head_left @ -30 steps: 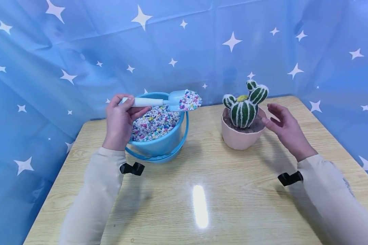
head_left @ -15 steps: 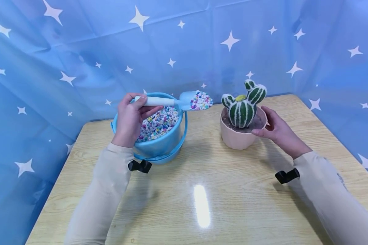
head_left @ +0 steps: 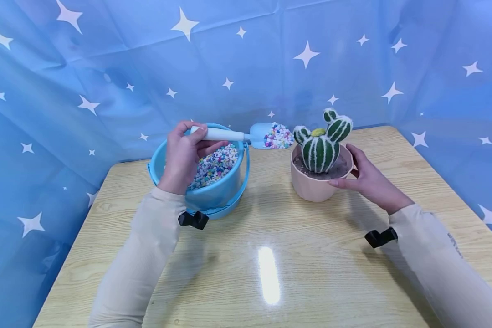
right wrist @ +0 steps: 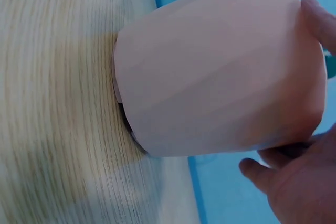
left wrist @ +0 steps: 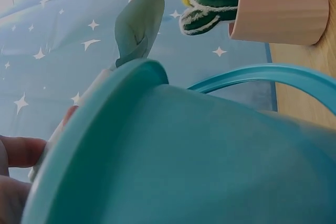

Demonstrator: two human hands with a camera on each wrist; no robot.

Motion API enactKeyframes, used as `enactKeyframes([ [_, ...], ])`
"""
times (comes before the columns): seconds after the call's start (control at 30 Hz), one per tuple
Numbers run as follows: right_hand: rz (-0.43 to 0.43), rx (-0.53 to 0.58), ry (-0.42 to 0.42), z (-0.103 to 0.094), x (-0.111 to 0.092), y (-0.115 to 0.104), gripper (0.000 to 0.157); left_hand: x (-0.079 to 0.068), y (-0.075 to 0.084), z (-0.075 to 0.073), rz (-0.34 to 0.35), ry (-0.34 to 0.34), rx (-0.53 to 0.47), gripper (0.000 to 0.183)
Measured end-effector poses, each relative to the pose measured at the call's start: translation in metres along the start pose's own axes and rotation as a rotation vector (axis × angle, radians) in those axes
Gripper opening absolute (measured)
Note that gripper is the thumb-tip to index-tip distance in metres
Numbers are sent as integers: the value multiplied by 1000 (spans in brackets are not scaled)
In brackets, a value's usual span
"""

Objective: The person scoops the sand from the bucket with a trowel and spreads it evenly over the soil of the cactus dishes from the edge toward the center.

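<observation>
My left hand [head_left: 182, 157] grips the white handle of a small trowel [head_left: 225, 135], held level above the bucket's rim. Multicoloured pebbles [head_left: 278, 136] lie heaped on its light blue blade, which points right and stops just short of the cactus [head_left: 320, 154]. Below the hand stands a blue bucket [head_left: 215, 197], holding many more such pebbles; its wall [left wrist: 173, 156] hides much of the trowel in the left wrist view. My right hand [head_left: 371, 184] holds the pink pot [head_left: 311, 187] by its right rim, thumb in front. In the pot, brown soil surrounds the green, white-striped cactus.
Both containers stand toward the back of a wooden table [head_left: 311, 273]. A blue curtain [head_left: 254, 59] with white stars hangs close behind and along the sides. The bucket's blue handle [head_left: 247, 171] hangs down on its right and front.
My left hand has carried the loaded trowel rightward, from over the bucket to beside the cactus. The right hand has closed on the pot's rim, and the pot has shifted slightly left.
</observation>
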State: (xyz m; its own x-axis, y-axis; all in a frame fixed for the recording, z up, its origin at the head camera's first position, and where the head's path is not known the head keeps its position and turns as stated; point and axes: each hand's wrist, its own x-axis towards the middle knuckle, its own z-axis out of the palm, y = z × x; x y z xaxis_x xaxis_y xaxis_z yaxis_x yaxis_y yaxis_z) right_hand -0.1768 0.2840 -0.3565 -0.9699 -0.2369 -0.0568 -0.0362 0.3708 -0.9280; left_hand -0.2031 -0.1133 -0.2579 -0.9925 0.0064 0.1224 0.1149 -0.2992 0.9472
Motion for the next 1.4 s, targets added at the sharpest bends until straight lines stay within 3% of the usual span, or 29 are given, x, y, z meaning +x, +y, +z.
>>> enactKeyframes([
  [0.5, -6, -40, 4, 5, -3, 1, 117, 2, -6, 11, -71, 5, 72, 10],
  [1.4, -66, -59, 5, 9, -3, 4, 118, 2, -12, 27, -60, -62, 213, 17],
])
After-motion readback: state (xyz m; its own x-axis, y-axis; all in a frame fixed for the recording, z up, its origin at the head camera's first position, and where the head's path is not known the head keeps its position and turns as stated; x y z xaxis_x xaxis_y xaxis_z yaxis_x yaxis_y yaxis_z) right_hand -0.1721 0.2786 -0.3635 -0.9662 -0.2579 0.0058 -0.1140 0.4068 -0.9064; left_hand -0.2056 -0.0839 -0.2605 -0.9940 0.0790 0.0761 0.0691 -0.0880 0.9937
